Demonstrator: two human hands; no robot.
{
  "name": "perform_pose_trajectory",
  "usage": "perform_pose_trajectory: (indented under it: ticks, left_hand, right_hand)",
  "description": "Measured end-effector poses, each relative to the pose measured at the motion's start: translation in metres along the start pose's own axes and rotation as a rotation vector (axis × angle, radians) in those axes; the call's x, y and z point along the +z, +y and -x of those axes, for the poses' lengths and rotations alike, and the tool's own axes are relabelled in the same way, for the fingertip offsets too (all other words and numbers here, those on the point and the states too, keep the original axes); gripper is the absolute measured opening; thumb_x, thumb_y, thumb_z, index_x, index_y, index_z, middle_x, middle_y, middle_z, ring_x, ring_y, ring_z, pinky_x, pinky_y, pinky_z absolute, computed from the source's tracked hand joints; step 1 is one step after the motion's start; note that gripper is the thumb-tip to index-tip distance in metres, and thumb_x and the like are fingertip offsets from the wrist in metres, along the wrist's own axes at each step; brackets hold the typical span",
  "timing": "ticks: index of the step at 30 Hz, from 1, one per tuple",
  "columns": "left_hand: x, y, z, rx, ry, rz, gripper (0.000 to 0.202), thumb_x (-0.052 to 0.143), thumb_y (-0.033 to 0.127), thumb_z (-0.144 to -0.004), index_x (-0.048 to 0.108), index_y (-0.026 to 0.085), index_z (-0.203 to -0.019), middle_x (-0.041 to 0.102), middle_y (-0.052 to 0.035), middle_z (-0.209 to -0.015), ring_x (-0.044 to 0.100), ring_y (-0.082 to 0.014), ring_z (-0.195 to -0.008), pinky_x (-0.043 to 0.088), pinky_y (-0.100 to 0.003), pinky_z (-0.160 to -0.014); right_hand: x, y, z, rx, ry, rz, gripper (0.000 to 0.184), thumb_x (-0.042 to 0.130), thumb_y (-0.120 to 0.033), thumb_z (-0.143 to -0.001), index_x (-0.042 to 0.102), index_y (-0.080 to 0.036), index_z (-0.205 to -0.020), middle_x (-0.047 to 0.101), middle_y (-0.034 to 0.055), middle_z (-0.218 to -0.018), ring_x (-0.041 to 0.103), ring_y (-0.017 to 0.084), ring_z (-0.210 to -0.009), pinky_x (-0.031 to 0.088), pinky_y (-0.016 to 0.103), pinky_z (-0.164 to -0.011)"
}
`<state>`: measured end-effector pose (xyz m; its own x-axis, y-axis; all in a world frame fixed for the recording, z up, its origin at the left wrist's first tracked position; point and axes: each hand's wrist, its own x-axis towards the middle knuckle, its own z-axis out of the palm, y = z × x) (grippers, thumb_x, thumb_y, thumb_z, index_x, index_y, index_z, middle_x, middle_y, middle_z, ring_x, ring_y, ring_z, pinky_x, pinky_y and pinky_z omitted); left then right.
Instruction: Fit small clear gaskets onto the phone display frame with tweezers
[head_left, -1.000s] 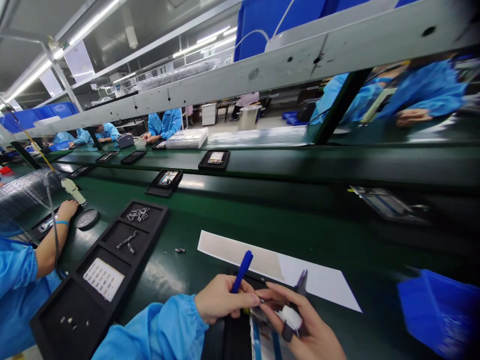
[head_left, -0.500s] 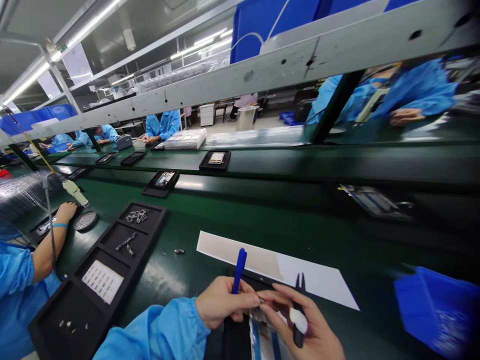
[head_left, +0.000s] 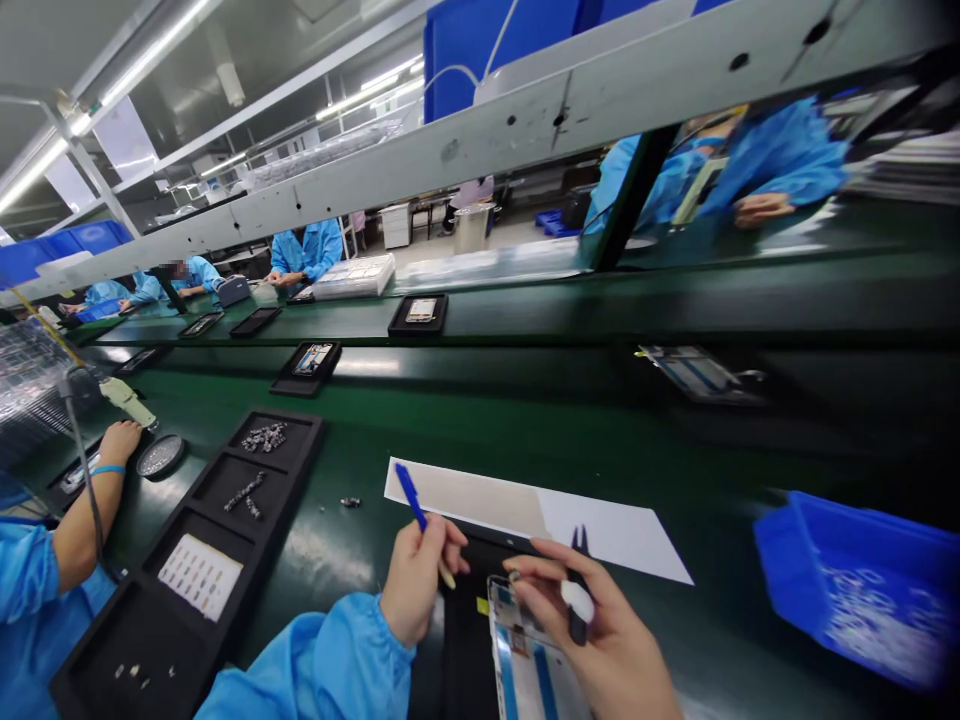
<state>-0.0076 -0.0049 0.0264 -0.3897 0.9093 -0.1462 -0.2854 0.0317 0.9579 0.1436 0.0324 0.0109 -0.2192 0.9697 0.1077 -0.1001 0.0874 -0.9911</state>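
Note:
My left hand (head_left: 424, 578) is closed around a blue pen-shaped tool (head_left: 409, 492), its pale tip showing below the fingers. Black tweezers (head_left: 580, 540) with a white band are tucked in my right hand (head_left: 600, 640), their prongs pointing away from me. The thumb and forefinger of that hand also pinch a tiny part (head_left: 514, 575), too small to name. Beneath my right hand lies an opened phone-like device (head_left: 510, 660) with blue strips, partly covered by the hand. It rests on a black tray (head_left: 466, 640).
A black compartment tray (head_left: 281, 510) with small metal parts and a card of pieces stands to the left. Behind my hands lies a white paper strip (head_left: 615, 530). A blue bin (head_left: 795, 560) of small clear pieces is at right. A co-worker's hand (head_left: 120, 440) works at far left.
My left hand has drawn away leftward from my right hand, and the blue tool now leans left. More of the device shows. The whole view has shifted slightly.

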Motion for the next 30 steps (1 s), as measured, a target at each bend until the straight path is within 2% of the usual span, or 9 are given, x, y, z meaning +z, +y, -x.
perform_pose_trajectory:
  ticks: [2, 4, 6, 7, 9, 11, 13, 20, 30]
  left_hand:
    - [-0.003, 0.001, 0.0, 0.137, 0.122, -0.057, 0.067, 0.05, 0.083, -0.075, 0.054, 0.017, -0.066, 0.047, 0.0014, -0.062, 0.046, -0.0115, -0.063, 0.039, -0.025, -0.061]
    - [-0.007, 0.004, 0.0, 0.199, 0.162, -0.077, 0.065, 0.045, 0.081, -0.08, 0.052, 0.018, -0.066, 0.047, 0.0015, -0.065, 0.042, -0.0099, -0.057, 0.035, -0.024, -0.054]
    - [-0.009, 0.007, 0.002, 0.235, 0.125, -0.062, 0.06, 0.044, 0.075, -0.085, 0.05, 0.018, -0.067, 0.045, 0.0028, -0.064, 0.039, -0.0083, -0.051, 0.034, -0.023, -0.049]
    - [-0.009, 0.009, 0.004, 0.265, 0.091, -0.062, 0.056, 0.047, 0.071, -0.087, 0.051, 0.018, -0.069, 0.048, 0.0023, -0.067, 0.043, -0.0083, -0.053, 0.037, -0.023, -0.051]
    - [-0.008, 0.011, 0.007, 0.336, 0.01, -0.08, 0.044, 0.056, 0.06, -0.089, 0.054, 0.018, -0.077, 0.057, -0.0009, -0.083, 0.057, -0.0109, -0.068, 0.048, -0.025, -0.067]
    - [-0.007, 0.01, 0.011, 0.372, -0.067, -0.115, 0.033, 0.063, 0.051, -0.088, 0.056, 0.019, -0.087, 0.06, -0.0036, -0.099, 0.064, -0.0148, -0.085, 0.05, -0.03, -0.084]
    - [-0.006, 0.007, 0.015, 0.391, -0.107, -0.174, 0.028, 0.062, 0.047, -0.09, 0.056, 0.02, -0.092, 0.062, -0.0049, -0.102, 0.065, -0.017, -0.091, 0.05, -0.033, -0.088]
    - [-0.008, 0.004, 0.02, 0.512, -0.11, -0.467, 0.014, 0.057, 0.034, -0.094, 0.059, 0.02, -0.092, 0.067, -0.0059, -0.092, 0.065, -0.0188, -0.09, 0.051, -0.033, -0.085]
    - [-0.006, 0.003, 0.019, 0.485, -0.127, -0.469, 0.013, 0.055, 0.031, -0.094, 0.059, 0.02, -0.09, 0.067, -0.0069, -0.091, 0.064, -0.0198, -0.089, 0.05, -0.034, -0.084]
  right_hand:
    - [0.001, 0.0, -0.001, 0.073, -0.022, -0.073, 0.047, 0.082, -0.047, -0.069, 0.062, -0.023, -0.104, 0.073, 0.0054, -0.083, 0.07, 0.024, -0.078, 0.06, 0.032, -0.072]
    - [0.001, 0.0, -0.001, 0.162, -0.055, -0.167, 0.049, 0.083, -0.048, -0.069, 0.062, -0.022, -0.106, 0.072, 0.0052, -0.086, 0.067, 0.021, -0.072, 0.059, 0.032, -0.069]
    - [0.001, -0.001, -0.001, 0.253, -0.08, -0.259, 0.052, 0.085, -0.049, -0.068, 0.062, -0.023, -0.107, 0.071, 0.0043, -0.088, 0.064, 0.018, -0.066, 0.057, 0.031, -0.064]
    - [0.002, -0.001, 0.0, 0.289, -0.087, -0.3, 0.054, 0.086, -0.049, -0.067, 0.062, -0.023, -0.108, 0.07, 0.0038, -0.088, 0.063, 0.017, -0.064, 0.056, 0.03, -0.063]
    - [0.003, -0.002, 0.0, 0.331, -0.088, -0.363, 0.057, 0.088, -0.049, -0.065, 0.062, -0.023, -0.108, 0.07, 0.0032, -0.088, 0.062, 0.017, -0.066, 0.054, 0.028, -0.062]
    - [0.005, -0.003, 0.0, 0.335, -0.082, -0.398, 0.057, 0.089, -0.048, -0.064, 0.062, -0.022, -0.108, 0.069, 0.0029, -0.087, 0.061, 0.016, -0.069, 0.053, 0.027, -0.064]
    - [0.006, -0.002, 0.0, 0.325, -0.077, -0.416, 0.057, 0.089, -0.046, -0.064, 0.062, -0.022, -0.109, 0.069, 0.0025, -0.087, 0.061, 0.015, -0.07, 0.052, 0.026, -0.066]
    - [0.008, -0.006, 0.0, 0.267, -0.102, -0.378, 0.054, 0.086, -0.047, -0.07, 0.061, -0.022, -0.11, 0.068, 0.002, -0.085, 0.062, 0.017, -0.073, 0.053, 0.029, -0.07]
    - [0.004, -0.004, 0.001, 0.247, -0.112, -0.269, 0.057, 0.083, -0.054, -0.069, 0.06, -0.022, -0.111, 0.067, 0.0027, -0.086, 0.063, 0.019, -0.071, 0.054, 0.029, -0.063]
